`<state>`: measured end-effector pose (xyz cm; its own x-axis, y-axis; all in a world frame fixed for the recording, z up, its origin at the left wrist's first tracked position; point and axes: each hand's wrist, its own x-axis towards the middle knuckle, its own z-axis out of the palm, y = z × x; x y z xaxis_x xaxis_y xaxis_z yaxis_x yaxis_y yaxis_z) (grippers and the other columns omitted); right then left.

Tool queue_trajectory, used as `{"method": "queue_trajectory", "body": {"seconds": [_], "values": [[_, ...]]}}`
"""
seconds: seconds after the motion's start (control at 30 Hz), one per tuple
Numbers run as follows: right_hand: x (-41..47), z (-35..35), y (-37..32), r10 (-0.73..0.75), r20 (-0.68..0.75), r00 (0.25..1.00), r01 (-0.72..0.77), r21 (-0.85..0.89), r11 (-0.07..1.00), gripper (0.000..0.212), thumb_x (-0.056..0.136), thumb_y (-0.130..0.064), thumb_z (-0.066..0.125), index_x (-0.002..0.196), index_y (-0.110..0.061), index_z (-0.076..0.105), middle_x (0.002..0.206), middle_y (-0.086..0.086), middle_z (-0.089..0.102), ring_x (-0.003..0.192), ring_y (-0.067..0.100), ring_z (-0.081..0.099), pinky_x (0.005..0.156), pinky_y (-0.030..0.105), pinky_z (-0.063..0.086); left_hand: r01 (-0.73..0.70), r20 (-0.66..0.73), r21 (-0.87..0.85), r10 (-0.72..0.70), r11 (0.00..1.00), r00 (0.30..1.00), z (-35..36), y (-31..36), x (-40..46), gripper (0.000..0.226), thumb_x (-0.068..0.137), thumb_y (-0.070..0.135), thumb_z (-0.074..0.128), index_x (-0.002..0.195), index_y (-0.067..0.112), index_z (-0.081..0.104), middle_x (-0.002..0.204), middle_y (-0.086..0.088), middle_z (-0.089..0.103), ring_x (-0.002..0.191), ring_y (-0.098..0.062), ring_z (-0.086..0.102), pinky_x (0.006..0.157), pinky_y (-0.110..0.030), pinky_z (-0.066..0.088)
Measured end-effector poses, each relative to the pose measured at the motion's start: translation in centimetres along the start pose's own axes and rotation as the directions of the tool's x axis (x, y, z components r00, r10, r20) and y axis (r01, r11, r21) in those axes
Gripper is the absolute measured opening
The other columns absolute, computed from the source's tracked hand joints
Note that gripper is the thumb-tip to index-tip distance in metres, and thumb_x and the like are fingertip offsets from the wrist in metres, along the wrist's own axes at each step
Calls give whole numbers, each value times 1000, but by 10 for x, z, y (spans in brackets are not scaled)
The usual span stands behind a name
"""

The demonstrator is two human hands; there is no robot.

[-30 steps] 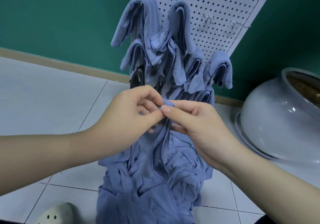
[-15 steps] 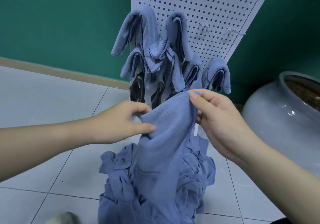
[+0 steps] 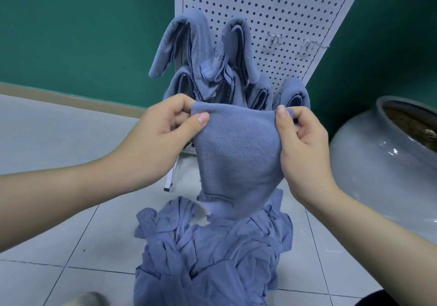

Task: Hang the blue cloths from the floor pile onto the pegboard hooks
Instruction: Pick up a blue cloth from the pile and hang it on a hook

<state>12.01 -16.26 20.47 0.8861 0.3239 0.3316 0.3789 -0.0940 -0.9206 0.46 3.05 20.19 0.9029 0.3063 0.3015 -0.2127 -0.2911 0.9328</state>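
**While the cloth hangs between my hands, the free hooks wait up and to the right**

While I hold this blue cloth [image 3: 236, 149] by its top edge, my left hand [image 3: 163, 137] pinches the left corner between thumb and curled fingers, and my right hand [image 3: 305, 140] pinches the right corner the same way. So both grips are closed tight on the fabric. The held edge runs almost level from left to right, and the rest of the cloth drops straight down, its bottom just above the floor pile [image 3: 212, 246] or maybe touching it; I cannot tell.

The pegboard [image 3: 272, 9] stands behind the cloth and leans away from me. Its lower hooks already carry hung cloths [image 3: 212, 57]. Two bare wire hooks [image 3: 293, 43] are higher, to the right of these cloths, above my right hand. They look a little blurred, so I am not sure of their shape.

I judge that the move needs a lift upward and rightward, with my right hand leading because it is nearer, and the held edge laid across a hook.
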Motion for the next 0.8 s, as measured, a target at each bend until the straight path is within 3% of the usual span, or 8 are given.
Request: {"method": "queue_trajectory", "body": {"seconds": [0.07,0.1,0.17,0.27,0.4,0.5,0.6,0.8], "values": [[2,-2,-5,106,122,987,-116,84,990,35,91,-44,69,98,-10,66,81,-1,70,75,14,64,72,33,53,-12,-46,-6,11,1000,999,-1,2,-1,24,98,34,55,98,10,60,91,-35,63,77,-46,59,89,-69,48],[3,-4,-7,165,238,957,-200,132,971,40,84,-43,71,104,-8,70,95,2,77,88,15,72,82,36,58,-19,-76,-11,18,1000,997,-2,2,-1,23,100,33,54,98,11,60,89,-33,64,74,-39,58,87,-70,48],[0,-5,-15,253,473,844,-388,212,897,43,79,-31,73,114,-6,72,114,8,78,106,21,74,91,35,60,-41,-125,-5,40,999,991,-4,3,-1,21,102,31,52,100,12,60,86,-26,65,75,-27,58,81,-67,52],[-4,-4,-19,276,622,733,-528,263,808,40,84,-19,66,122,-5,71,123,11,75,112,22,72,94,33,59,-71,-154,6,71,997,986,-5,3,-2,18,104,29,49,98,15,59,76,-7,63,71,-16,55,67,-45,49],[-1,-3,-13,258,620,741,-529,303,793,42,93,-23,59,130,-5,66,131,10,71,124,24,67,104,36,54,-41,-168,-46,32,998,985,-3,7,-1,12,105,27,54,99,17,60,81,-4,70,72,-17,62,65,-29,50],[-2,-1,-9,241,608,757,-490,282,825,40,101,-24,54,135,-6,64,134,11,69,128,26,64,110,44,50,191,45,-167,-186,967,982,3,4,-3,33,86,30,71,115,17,66,106,2,78,96,-12,75,76,-24,59],[-6,4,-4,290,536,793,-463,221,858,33,104,-23,55,129,-6,68,126,10,74,120,24,69,106,44,51,406,220,-170,-367,898,904,15,-9,-8,40,83,14,80,122,18,71,114,5,77,109,-14,73,90,-31,58],[-6,5,3,361,358,861,-423,112,899,27,103,-28,60,119,-11,74,112,3,79,107,20,75,98,46,57,373,-21,-71,-376,925,927,15,-11,1,17,84,20,82,100,17,77,97,3,80,92,-15,77,88,-44,61]]}}
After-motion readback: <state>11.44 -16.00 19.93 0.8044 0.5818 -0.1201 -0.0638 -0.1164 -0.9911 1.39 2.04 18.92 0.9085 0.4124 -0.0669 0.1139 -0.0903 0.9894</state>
